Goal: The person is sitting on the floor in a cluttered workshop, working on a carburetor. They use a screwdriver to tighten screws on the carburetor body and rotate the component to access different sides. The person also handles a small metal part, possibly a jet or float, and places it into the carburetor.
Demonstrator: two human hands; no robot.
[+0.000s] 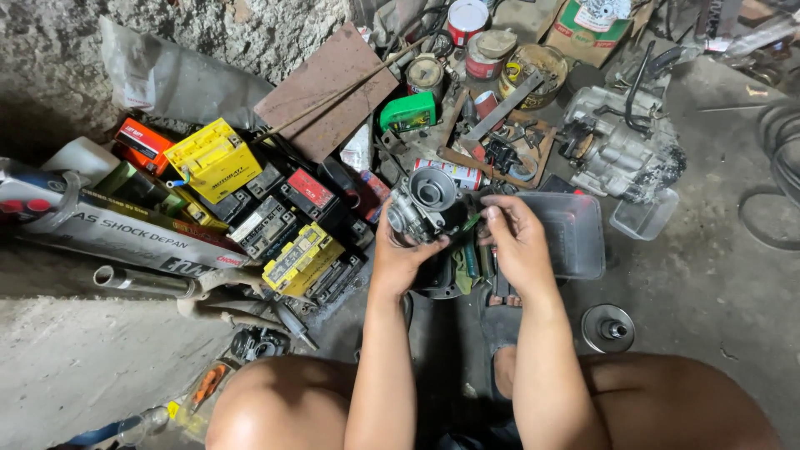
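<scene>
A concrete floor (717, 283) fills the view, and it is covered with workshop parts. At the left lies a heap of small batteries (275, 225), yellow, black and red ones, beside a long printed box (117, 237). At the upper right rests a grey engine block (621, 146), and near it stands a group of round tins (492, 50). A clear plastic tray (571, 233) sits just to the right of the hands, and a smaller clear tub (643, 217) is beside the engine block.

In the middle, above the person's knees, the left hand (400, 258) grasps a metal carburetor (425, 204) from below, with its round opening turned up to the camera. The right hand (517, 242) is close on the carburetor's right side, its fingertips (492, 215) pinched together at the body; if they hold some small part, I cannot tell.
</scene>
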